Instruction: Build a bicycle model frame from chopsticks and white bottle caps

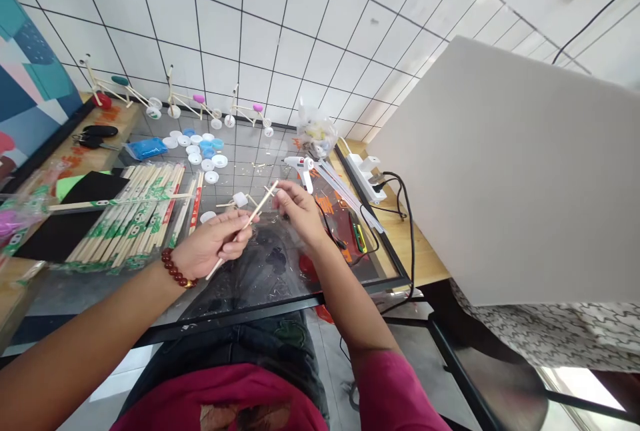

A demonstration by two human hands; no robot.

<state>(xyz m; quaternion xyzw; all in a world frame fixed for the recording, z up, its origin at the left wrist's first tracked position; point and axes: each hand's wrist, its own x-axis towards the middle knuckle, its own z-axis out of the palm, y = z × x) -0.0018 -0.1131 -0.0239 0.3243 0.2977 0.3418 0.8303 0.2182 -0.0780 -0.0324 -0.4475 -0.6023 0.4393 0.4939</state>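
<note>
My left hand, with a beaded bracelet on its wrist, is closed round a slim wooden chopstick held at a slant above the glass table. Near the chopstick's far end, my right hand pinches a short piece of chopstick that crosses it. The right fingertips partly hide this piece, so I cannot tell whether the two are joined. Just beyond my hands lie a small white block with thin sticks by it and a white bottle cap.
A white hot glue gun lies beyond my right hand, beside glue sticks, a power strip and a utility knife. Wrapped chopsticks, bottle caps and several small stick-built tricycles occupy the left and back.
</note>
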